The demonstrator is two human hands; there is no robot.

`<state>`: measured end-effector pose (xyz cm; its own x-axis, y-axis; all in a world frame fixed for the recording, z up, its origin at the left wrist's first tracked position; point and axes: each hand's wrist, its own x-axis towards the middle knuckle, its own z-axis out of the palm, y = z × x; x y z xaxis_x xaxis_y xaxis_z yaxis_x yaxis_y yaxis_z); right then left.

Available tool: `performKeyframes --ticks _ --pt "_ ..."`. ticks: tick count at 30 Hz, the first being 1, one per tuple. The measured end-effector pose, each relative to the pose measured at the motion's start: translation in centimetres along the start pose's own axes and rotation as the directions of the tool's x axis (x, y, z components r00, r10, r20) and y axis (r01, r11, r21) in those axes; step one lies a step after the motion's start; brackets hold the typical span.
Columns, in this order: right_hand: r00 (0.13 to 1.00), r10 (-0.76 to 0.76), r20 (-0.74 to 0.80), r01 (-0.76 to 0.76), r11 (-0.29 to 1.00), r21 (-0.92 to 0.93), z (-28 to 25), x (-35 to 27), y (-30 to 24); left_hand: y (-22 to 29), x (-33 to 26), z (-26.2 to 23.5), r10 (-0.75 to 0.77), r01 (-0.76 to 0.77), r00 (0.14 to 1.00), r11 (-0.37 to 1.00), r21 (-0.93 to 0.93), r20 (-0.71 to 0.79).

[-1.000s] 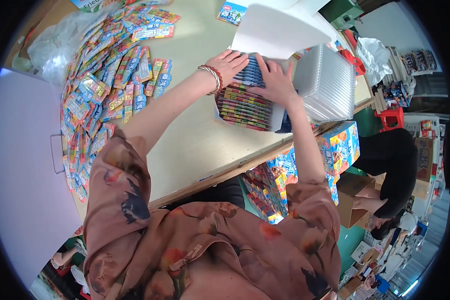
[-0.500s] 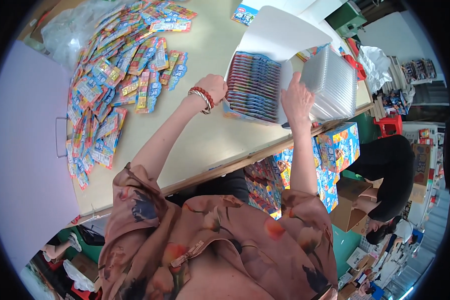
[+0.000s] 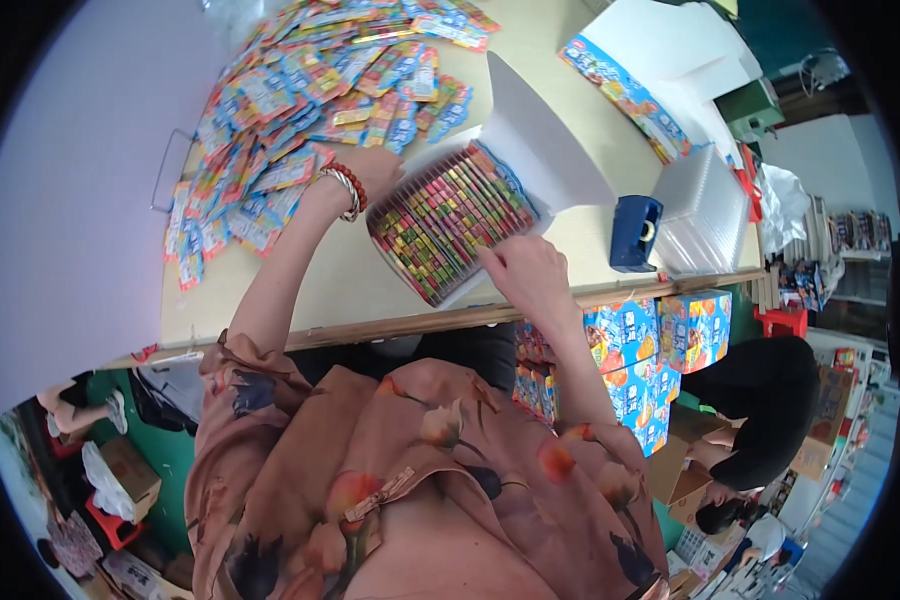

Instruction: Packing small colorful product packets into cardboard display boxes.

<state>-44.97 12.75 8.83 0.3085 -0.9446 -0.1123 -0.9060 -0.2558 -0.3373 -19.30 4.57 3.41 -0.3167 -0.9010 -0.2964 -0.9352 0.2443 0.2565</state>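
An open cardboard display box (image 3: 505,110) with a white raised lid stands tilted and turned on the table. Rows of colourful blister-packed candy strips (image 3: 455,220) fill it, their pink, yellow and green pieces facing up. Beside the box's left wall is my left hand (image 3: 372,178), fingers curled round its edge and partly hidden. My right hand (image 3: 532,280) grips the near right edge, its thumb over the rim by the strips. A large loose pile of the same candy strips (image 3: 310,90) spreads left of and beyond the box.
A blue tape dispenser (image 3: 635,235) and stacked clear plastic trays (image 3: 705,215) stand to the right. Behind them lies another white-and-blue box (image 3: 660,50). Packed blue boxes (image 3: 630,375) are stacked below the table edge (image 3: 410,325). A person in black (image 3: 770,400) bends over a carton.
The box has been turned and tipped, so the strips' candy faces show. My right hand has moved to its near edge. The view has shifted, and the tape dispenser now shows fully.
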Motion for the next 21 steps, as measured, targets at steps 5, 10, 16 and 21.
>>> performKeyframes --ticks 5,10,16,21 --pt "0.806 -0.486 -0.338 0.464 0.873 -0.150 0.4 7.1 -2.1 1.0 -2.5 -1.0 -0.058 0.026 0.954 0.993 -0.112 -0.293" --pt "0.714 -0.667 -0.213 0.581 0.734 -0.353 1.0 14.5 0.7 1.4 -4.4 2.3 -0.172 0.081 0.884 0.972 -0.220 -0.434" --pt "0.571 -0.820 -0.043 0.705 0.516 -0.486 2.4 14.1 2.1 1.0 -6.5 5.6 0.041 -0.066 0.818 0.998 -0.023 -0.574" --pt "0.421 -0.905 0.056 0.682 0.276 -0.678 2.7 14.4 2.8 1.0 -7.3 4.9 0.136 -0.116 0.897 0.991 0.072 -0.420"
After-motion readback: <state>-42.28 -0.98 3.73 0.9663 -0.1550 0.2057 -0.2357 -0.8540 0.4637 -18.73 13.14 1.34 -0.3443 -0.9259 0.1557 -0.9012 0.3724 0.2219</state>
